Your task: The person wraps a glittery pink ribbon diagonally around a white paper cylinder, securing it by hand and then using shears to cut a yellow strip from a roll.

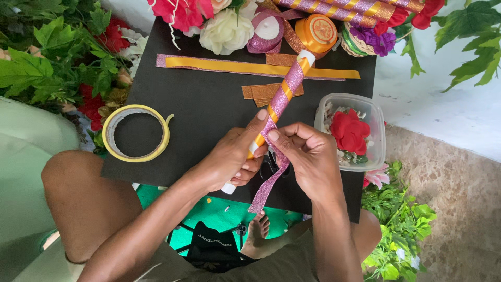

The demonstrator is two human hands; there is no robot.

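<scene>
My left hand point(234, 156) grips the lower end of a white stick point(284, 93) wrapped in spiralling pink glitter and orange ribbon. The stick slants up to the right over a black board point(203, 112). My right hand point(308, 156) pinches the pink glitter ribbon point(267, 189) against the stick just beside my left thumb. The ribbon's loose tail hangs down below both hands. Scissors lie partly hidden under my hands.
A yellow tape ring point(136, 133) lies at the board's left edge. A clear tub point(377, 130) with a red flower sits to the right. Ribbon rolls point(315, 32), ribbon strips point(235, 67), finished wrapped sticks point(344, 9) and artificial flowers and leaves point(57, 57) surround the board.
</scene>
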